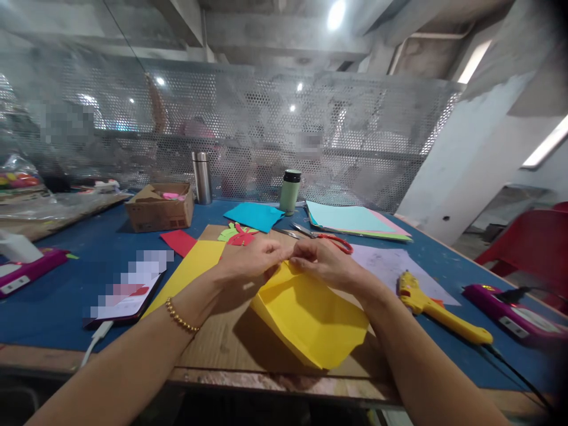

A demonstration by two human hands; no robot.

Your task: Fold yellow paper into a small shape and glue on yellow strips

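Observation:
Both my hands meet over a folded sheet of yellow paper (306, 316) that hangs down over a wooden board (231, 343). My left hand (252, 263) pinches the paper's top edge, fingers closed; a bead bracelet (181, 318) is on that wrist. My right hand (322, 260) pinches the same edge from the other side. A second flat yellow sheet (195, 266) lies under my left forearm.
On the blue table (57, 307): a phone (128, 290) on a cable, red-handled scissors (326, 236), a yellow glue gun (432, 307), coloured paper stack (355, 222), blue sheet (252, 216), red paper cutout (239, 235), cardboard box (160, 207), steel flask (202, 176), green bottle (290, 192). Red chair (532, 245) at right.

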